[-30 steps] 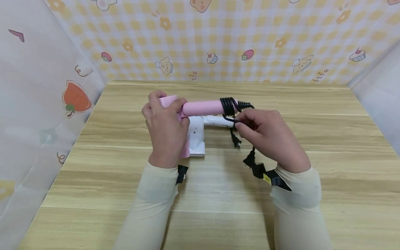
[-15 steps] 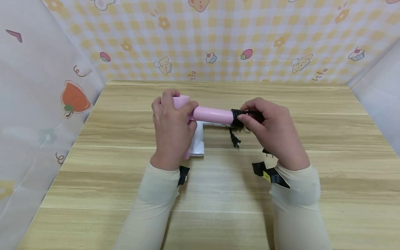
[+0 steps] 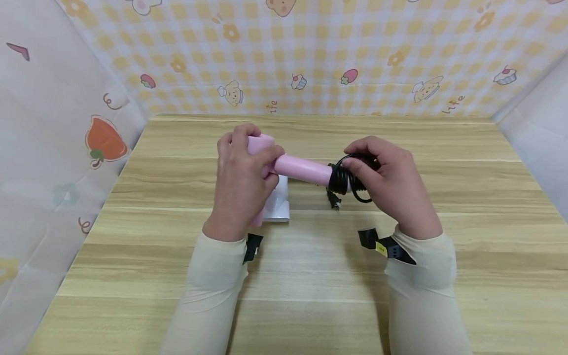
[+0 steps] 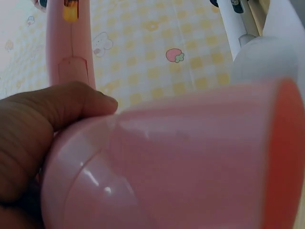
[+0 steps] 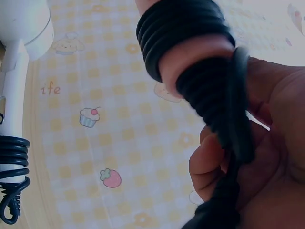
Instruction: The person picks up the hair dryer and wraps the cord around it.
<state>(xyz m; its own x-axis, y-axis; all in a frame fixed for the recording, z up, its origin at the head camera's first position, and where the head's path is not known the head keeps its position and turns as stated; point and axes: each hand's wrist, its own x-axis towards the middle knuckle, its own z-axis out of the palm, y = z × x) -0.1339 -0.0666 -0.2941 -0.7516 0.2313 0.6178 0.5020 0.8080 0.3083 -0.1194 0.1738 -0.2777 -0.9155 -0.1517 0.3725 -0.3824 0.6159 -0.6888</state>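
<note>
A pink hair dryer (image 3: 303, 169) is held above the table, its handle pointing right. My left hand (image 3: 243, 185) grips its body, and in the left wrist view the thumb lies over the pink barrel (image 4: 190, 157). Black cord (image 3: 339, 180) is wound in several turns round the handle's end. My right hand (image 3: 392, 180) pinches a loop of this cord beside the handle; the right wrist view shows the ribbed cord sleeve (image 5: 205, 90) in front of the palm. A dark plug-like piece (image 5: 217, 205) hangs near the palm, partly cut off.
A white hair dryer (image 3: 278, 202) lies on the wooden table (image 3: 301, 276) behind the pink one, mostly hidden in the head view. Its handle is wrapped in black cord (image 5: 13, 157), and its plug (image 3: 334, 199) rests on the wood. A checked cloth (image 3: 310, 44) stands behind.
The pink hair dryer has shifted right and its handle end has tilted down. My right hand has brought the cord up round the handle; the plug that hung below it is hidden in the head view.
</note>
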